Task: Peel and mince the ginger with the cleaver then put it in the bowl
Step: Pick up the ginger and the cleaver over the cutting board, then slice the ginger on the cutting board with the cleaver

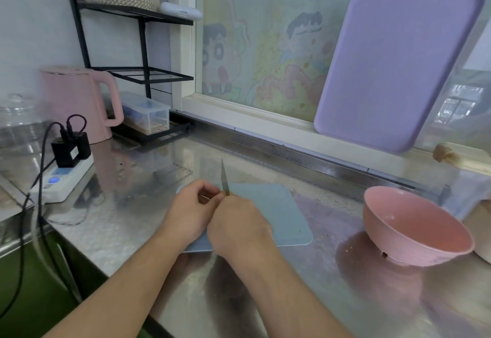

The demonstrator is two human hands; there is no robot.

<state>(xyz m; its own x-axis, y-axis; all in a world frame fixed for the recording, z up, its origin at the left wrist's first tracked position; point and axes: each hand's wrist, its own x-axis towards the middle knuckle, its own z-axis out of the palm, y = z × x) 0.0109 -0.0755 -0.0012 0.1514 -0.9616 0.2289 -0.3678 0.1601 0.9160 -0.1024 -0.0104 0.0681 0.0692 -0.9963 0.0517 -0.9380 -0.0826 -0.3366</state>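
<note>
Our left hand (pixel 195 206) pinches a small tan ginger piece (pixel 212 196), our right hand (pixel 239 225) grips the steel cleaver (pixel 224 178); we judge peeling underway, the pink bowl (pixel 414 229) unfilled.

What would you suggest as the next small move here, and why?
Probably draw the cleaver along the ginger to shave skin: the left hand pinches it above the board, the right hand holds the blade upright against it, and the bowl holds no ginger.

One head-worn camera looks forward and down, close over the steel counter (pixel 305 298).
</note>
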